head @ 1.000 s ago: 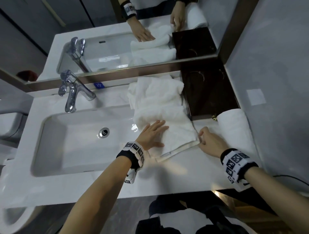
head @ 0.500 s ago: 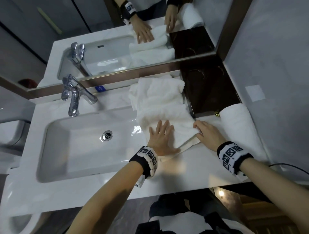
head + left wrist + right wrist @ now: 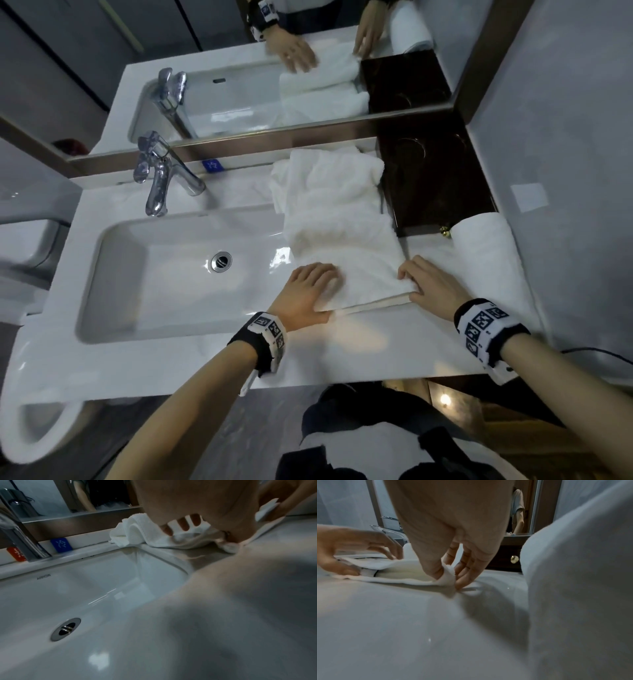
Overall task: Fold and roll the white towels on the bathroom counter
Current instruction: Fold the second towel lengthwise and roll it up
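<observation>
A long white towel [image 3: 339,219], folded lengthwise, lies on the counter [image 3: 359,349] right of the sink, running from the mirror toward me. My left hand [image 3: 318,287] grips its near left corner, fingers on top and thumb under the edge. My right hand [image 3: 411,284] pinches the near right corner. In the right wrist view the right hand [image 3: 449,574] lifts that corner of the towel [image 3: 399,577] slightly, and the left hand [image 3: 351,545] holds the other side. The left wrist view shows curled fingers [image 3: 183,524] on the towel [image 3: 137,534]. A rolled white towel [image 3: 486,250] lies at the right.
The white sink [image 3: 120,274] fills the left of the counter, with a chrome faucet [image 3: 161,178] behind it. A dark wooden box [image 3: 435,185] with a brass knob [image 3: 514,559] stands at the back right. The mirror [image 3: 239,85] runs along the back. A black cable [image 3: 599,351] hangs at the right.
My left hand lay flat with spread fingers on the towel; now its fingers are curled and the thumb is under the near edge. My right hand has closed in on the near right corner.
</observation>
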Demonstrator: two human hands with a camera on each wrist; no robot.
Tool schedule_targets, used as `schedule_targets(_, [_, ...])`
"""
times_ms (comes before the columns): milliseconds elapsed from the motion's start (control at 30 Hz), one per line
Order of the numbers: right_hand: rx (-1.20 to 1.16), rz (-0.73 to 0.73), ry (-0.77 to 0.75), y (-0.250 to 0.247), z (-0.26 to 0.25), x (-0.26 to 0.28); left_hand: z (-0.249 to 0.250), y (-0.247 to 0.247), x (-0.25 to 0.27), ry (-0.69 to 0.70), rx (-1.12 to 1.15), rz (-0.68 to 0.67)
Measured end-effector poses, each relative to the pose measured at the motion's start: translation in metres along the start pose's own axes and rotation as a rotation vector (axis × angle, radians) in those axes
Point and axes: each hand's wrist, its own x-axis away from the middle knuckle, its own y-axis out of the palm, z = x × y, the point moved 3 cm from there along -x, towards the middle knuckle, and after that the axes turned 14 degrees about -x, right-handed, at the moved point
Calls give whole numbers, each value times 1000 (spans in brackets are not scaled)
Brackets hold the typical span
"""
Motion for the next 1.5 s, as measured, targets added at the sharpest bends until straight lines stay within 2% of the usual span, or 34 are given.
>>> schedule_targets(67, [-21,-13,7,0,0,-1,11,-2,6,-3,1,54])
schedule_targets(200, [-9,-13,-17,0,1,-2,24,-6,16,-69,50,31])
schedule_targets(300, [42,-6,-81,0,-1,-2,30,-10,18,-59,68,34])
schedule_targets(467, [119,-78,-186,7,-2,3,31,-15,27,-142,158,87])
schedule_targets(600, [82,-74,-190,7,-1,6,42,-18,38,-141,202,121])
schedule_targets(667, [64,-64,-181,8,0,9,47,-19,40,-182,240,129])
schedule_targets(767, [61,-67,-175,11,1,13,51,-16,39,-221,254,81])
schedule_targets(900, [66,-61,-196,12,-1,17,56,-8,37,-200,215,14])
schedule_targets(1067, [49,-83,-200,13,1,22,64,5,41,-71,180,-83])
schedule_targets(1300, [25,-82,-275,16,4,28,65,7,44,-107,243,-46])
schedule_targets(1500, [50,-154,-304,17,12,37,55,3,58,-152,217,-9])
